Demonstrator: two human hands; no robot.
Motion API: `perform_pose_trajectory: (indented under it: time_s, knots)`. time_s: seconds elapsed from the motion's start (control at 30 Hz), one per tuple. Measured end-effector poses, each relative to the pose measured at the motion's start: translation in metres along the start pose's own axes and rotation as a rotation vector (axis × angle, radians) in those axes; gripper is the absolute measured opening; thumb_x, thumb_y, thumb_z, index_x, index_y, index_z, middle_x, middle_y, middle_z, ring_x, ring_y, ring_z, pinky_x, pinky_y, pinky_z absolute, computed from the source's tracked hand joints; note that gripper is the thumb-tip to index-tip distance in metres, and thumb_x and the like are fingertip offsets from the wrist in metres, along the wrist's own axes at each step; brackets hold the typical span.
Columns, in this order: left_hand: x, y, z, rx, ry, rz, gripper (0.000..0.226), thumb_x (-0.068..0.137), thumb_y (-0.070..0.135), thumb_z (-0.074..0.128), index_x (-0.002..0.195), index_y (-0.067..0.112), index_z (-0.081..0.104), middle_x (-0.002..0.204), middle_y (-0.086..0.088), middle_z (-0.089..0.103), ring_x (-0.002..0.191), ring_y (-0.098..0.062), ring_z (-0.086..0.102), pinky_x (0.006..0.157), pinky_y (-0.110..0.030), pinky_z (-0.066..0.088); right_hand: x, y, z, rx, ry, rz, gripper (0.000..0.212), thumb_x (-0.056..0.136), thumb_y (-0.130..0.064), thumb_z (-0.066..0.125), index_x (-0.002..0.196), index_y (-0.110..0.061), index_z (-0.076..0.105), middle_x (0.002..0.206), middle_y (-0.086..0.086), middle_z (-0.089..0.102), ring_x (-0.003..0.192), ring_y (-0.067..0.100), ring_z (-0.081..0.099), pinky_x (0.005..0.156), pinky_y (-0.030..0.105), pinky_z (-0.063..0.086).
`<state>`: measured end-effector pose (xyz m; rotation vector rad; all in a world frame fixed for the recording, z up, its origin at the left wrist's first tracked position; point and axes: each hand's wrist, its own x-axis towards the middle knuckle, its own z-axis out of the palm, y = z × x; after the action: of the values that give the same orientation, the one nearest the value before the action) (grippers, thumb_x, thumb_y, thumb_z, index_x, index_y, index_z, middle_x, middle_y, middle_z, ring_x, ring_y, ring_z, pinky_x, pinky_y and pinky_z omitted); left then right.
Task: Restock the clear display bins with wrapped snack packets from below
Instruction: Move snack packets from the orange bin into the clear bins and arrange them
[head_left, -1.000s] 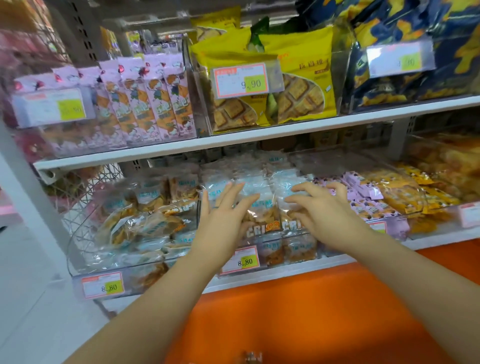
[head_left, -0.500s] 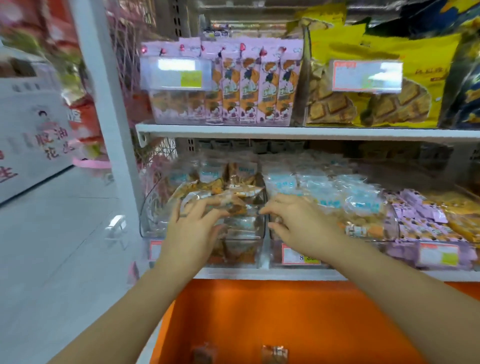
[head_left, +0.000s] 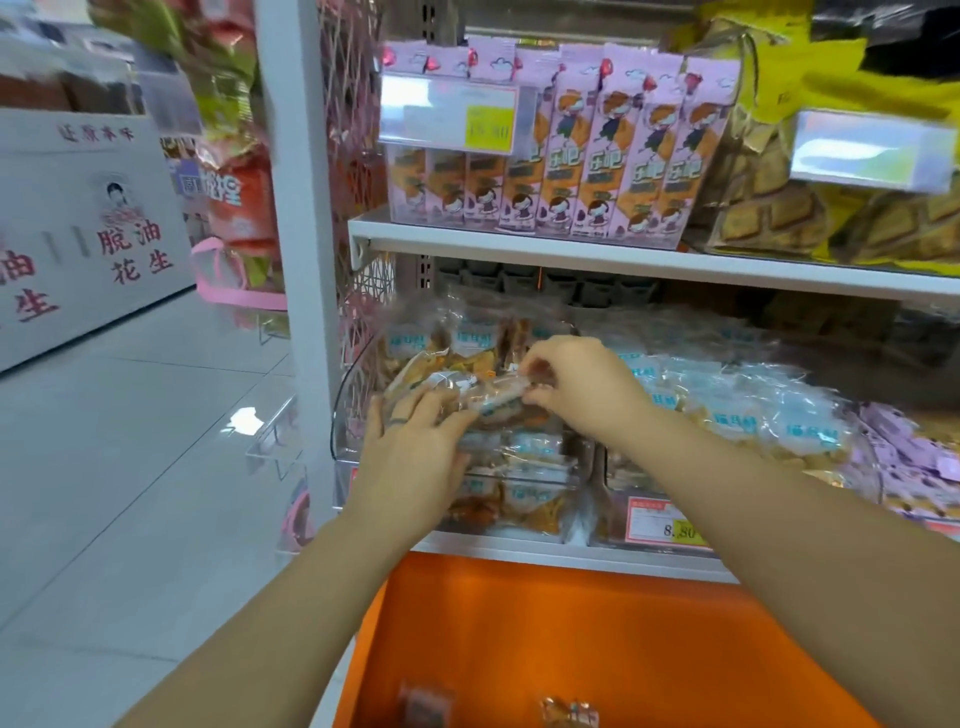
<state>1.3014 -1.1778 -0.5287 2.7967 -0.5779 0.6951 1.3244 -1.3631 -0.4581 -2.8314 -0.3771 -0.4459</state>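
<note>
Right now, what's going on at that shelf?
A person is working at the lower shelf with both bare hands. The left hand holds one end of a clear-wrapped snack packet and the right hand pinches its other end, on top of the heap in the leftmost clear bin. That bin looks piled above its rim, as does the neighbouring bin with the 8.80 price tag. Two more packets lie below, against the orange base.

Snack packets (head_left: 524, 506) fill the leftmost clear bin (head_left: 342, 415); a second bin (head_left: 609, 486) stands right of it, boxed biscuits (head_left: 613, 156) on the shelf (head_left: 519, 248) above.
</note>
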Motion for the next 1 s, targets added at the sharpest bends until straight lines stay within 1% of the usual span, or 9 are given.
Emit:
perform_pose_trajectory:
  time_s: [0.17, 0.27, 0.4, 0.53, 0.63, 0.77, 0.9, 0.93, 1.0]
  knots:
    - [-0.003, 0.001, -0.002, -0.017, 0.012, -0.022, 0.052, 0.090, 0.037, 0.061, 0.138, 0.025, 0.048, 0.136, 0.000, 0.046, 0.137, -0.023, 0.032, 0.114, -0.057, 0.009, -0.003, 0.008, -0.022, 0.241, -0.037, 0.055, 0.004, 0.084, -0.013, 0.070, 0.083, -0.017, 0.069, 0.078, -0.005, 0.069, 0.067, 0.006, 0.064, 0.069, 0.018, 0.051]
    - [-0.004, 0.005, -0.003, -0.012, 0.017, -0.030, 0.052, 0.087, 0.035, 0.064, 0.136, 0.022, 0.052, 0.131, -0.001, 0.050, 0.133, -0.025, 0.038, 0.113, -0.058, 0.013, -0.011, 0.010, -0.028, 0.364, 0.119, 0.134, 0.009, 0.089, -0.012, 0.062, 0.082, -0.015, 0.066, 0.069, -0.006, 0.065, 0.064, 0.007, 0.066, 0.055, 0.005, 0.044]
    - [-0.005, 0.011, -0.011, -0.061, -0.001, -0.068, 0.048, 0.090, 0.037, 0.060, 0.136, 0.027, 0.050, 0.138, 0.004, 0.043, 0.139, -0.020, 0.029, 0.115, -0.054, 0.006, -0.026, 0.009, -0.035, 0.477, 0.402, 0.168, 0.008, 0.093, -0.015, 0.055, 0.088, -0.020, 0.059, 0.081, -0.009, 0.060, 0.078, 0.003, 0.056, 0.065, 0.011, 0.041]
    - [-0.008, 0.020, -0.022, -0.132, 0.074, -0.082, 0.038, 0.090, 0.038, 0.058, 0.127, 0.027, 0.054, 0.135, 0.006, 0.044, 0.135, -0.017, 0.033, 0.116, -0.048, 0.011, -0.046, 0.013, -0.047, 0.572, 0.474, 0.160, 0.012, 0.093, -0.015, 0.055, 0.085, -0.024, 0.057, 0.081, -0.012, 0.060, 0.075, -0.003, 0.056, 0.062, 0.006, 0.040]
    - [-0.010, 0.037, -0.035, -0.407, 0.160, -0.056, 0.045, 0.088, 0.035, 0.062, 0.130, 0.026, 0.050, 0.128, 0.008, 0.048, 0.120, -0.011, 0.045, 0.105, -0.035, 0.037, -0.063, 0.019, -0.056, 0.678, 0.450, 0.205, 0.015, 0.093, -0.013, 0.055, 0.082, -0.023, 0.057, 0.069, -0.008, 0.058, 0.055, -0.007, 0.052, 0.052, 0.006, 0.039]
    - [-0.003, 0.079, -0.052, -0.936, 0.027, -0.144, 0.053, 0.087, 0.033, 0.064, 0.132, 0.040, 0.036, 0.116, 0.026, 0.052, 0.097, 0.005, 0.060, 0.078, -0.015, 0.050, -0.074, 0.029, -0.066, 0.928, 0.419, 0.346, 0.012, 0.095, -0.015, 0.054, 0.084, -0.018, 0.058, 0.065, -0.004, 0.058, 0.044, 0.001, 0.052, 0.047, 0.016, 0.040]
    - [0.024, 0.101, -0.052, -1.173, 0.029, -0.276, 0.041, 0.088, 0.027, 0.065, 0.123, 0.035, 0.046, 0.111, 0.007, 0.065, 0.091, -0.007, 0.067, 0.082, -0.035, 0.057, -0.092, 0.035, -0.072, 1.268, 0.333, 0.418, 0.008, 0.095, -0.010, 0.051, 0.089, -0.014, 0.054, 0.074, 0.003, 0.060, 0.049, 0.012, 0.060, 0.046, 0.019, 0.045]
    - [0.032, 0.104, -0.051, -1.159, 0.030, -0.280, 0.035, 0.088, 0.024, 0.066, 0.117, 0.035, 0.048, 0.110, 0.004, 0.066, 0.091, -0.010, 0.067, 0.081, -0.037, 0.057, -0.098, 0.039, -0.072, 1.252, 0.313, 0.415, 0.009, 0.094, -0.008, 0.052, 0.092, -0.016, 0.051, 0.077, 0.003, 0.061, 0.050, 0.013, 0.060, 0.046, 0.020, 0.046]
    - [0.045, 0.108, -0.047, -1.035, -0.017, -0.231, 0.031, 0.088, 0.020, 0.066, 0.110, 0.034, 0.050, 0.106, 0.002, 0.067, 0.089, -0.011, 0.066, 0.078, -0.032, 0.056, -0.110, 0.057, -0.068, 0.916, 0.345, 0.344, 0.021, 0.091, -0.009, 0.058, 0.096, -0.024, 0.046, 0.091, -0.004, 0.060, 0.054, 0.010, 0.059, 0.053, 0.025, 0.049]
